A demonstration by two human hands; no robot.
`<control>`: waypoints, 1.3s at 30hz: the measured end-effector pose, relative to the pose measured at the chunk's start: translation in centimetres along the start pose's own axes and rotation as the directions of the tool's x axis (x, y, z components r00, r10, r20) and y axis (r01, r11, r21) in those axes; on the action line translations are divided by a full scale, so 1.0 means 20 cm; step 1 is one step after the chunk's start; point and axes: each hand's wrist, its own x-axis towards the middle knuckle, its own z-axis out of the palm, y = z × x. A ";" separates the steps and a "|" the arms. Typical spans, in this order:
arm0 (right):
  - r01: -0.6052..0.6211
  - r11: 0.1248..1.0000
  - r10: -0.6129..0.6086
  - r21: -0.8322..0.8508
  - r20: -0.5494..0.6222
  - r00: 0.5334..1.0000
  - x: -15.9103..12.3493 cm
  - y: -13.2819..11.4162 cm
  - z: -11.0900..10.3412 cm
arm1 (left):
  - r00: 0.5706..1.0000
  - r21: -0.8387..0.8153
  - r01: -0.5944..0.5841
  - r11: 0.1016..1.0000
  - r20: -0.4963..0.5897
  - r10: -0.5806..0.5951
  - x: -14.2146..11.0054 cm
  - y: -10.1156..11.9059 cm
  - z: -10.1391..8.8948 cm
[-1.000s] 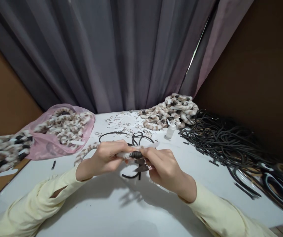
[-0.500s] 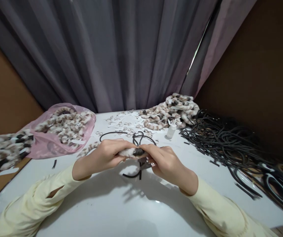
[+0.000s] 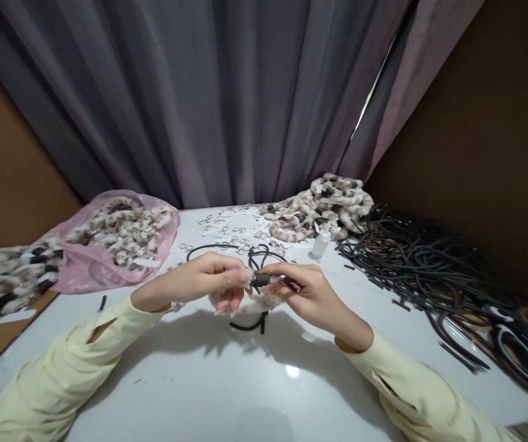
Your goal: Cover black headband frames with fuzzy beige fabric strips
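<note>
Left hand [image 3: 215, 281] and right hand [image 3: 314, 294] pinch the fur piece [image 3: 267, 302], dial centre, above the glossy white table [image 3: 190, 380]: curtain [image 3: 199, 104] at twelve, walls [image 3: 489, 135] at ten and two, cords [image 3: 420, 264] at three.

Dark curtain [image 3: 199, 104] behind white table [image 3: 190, 387] (light slit [image 3: 374, 92] at right); brown walls [image 3: 485, 123] flanking.

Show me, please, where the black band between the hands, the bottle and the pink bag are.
Black band [image 3: 260, 280]: head view, on its middle.
Bottle [image 3: 320, 247]: head view, on its body.
Pink bag [image 3: 74, 271]: head view, on its near left part.
</note>
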 end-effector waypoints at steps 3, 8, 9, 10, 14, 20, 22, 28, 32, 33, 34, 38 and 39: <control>-0.049 0.998 0.049 0.029 0.007 0.999 0.00 0.00 0.00 | 1.000 -0.057 -0.008 0.998 0.026 0.009 0.00 0.00 0.00; -0.088 0.996 0.089 0.027 -0.048 0.995 0.01 0.00 0.02 | 0.999 -0.119 -0.026 0.993 0.032 0.030 0.01 -0.04 0.00; -0.102 0.995 0.103 0.015 -0.081 0.991 0.01 0.00 0.02 | 0.999 -0.122 -0.030 0.992 0.022 0.032 0.01 -0.04 0.00; -0.118 0.993 0.117 0.001 -0.129 0.985 0.01 0.01 0.02 | 0.999 -0.125 -0.033 0.992 0.006 0.034 0.02 -0.05 0.00; -0.197 0.976 0.150 -0.090 -0.373 0.916 0.02 0.01 0.01 | 0.995 -0.125 -0.057 0.991 -0.090 0.046 0.03 -0.05 0.02; -0.141 0.949 0.011 -0.280 -0.421 0.907 0.01 -0.04 -0.03 | 0.970 -0.039 -0.108 0.993 -0.224 0.097 0.04 -0.06 0.05; -0.113 0.942 -0.030 -0.316 -0.416 0.909 0.01 -0.05 -0.03 | 0.964 -0.021 -0.138 0.990 -0.235 0.129 0.05 -0.06 0.06; -0.352 0.830 0.154 -0.432 -0.430 0.890 0.02 0.04 -0.08 | 0.938 0.168 -0.068 0.983 -0.325 0.120 0.07 -0.08 0.05; -0.494 0.610 0.564 -0.619 -0.099 0.820 0.03 0.19 -0.11 | 0.839 0.685 -0.052 0.727 -0.364 0.403 0.10 -0.17 0.03; -0.478 0.577 0.638 -0.662 0.000 0.770 0.03 0.22 -0.11 | 0.816 0.796 -0.068 0.601 -0.303 0.493 0.11 -0.20 0.02; -0.456 0.555 0.684 -0.696 0.069 0.726 0.03 0.25 -0.11 | 0.787 0.881 -0.084 0.466 -0.228 0.574 0.11 -0.23 0.01; -0.390 0.540 0.716 -0.746 0.164 0.678 0.00 0.30 -0.09 | 0.719 0.992 -0.125 0.024 0.073 0.691 0.13 -0.30 -0.03; -0.375 0.542 0.714 -0.752 0.178 0.677 -0.01 0.30 -0.09 | 0.712 0.991 -0.126 -0.035 0.115 0.693 0.14 -0.31 -0.04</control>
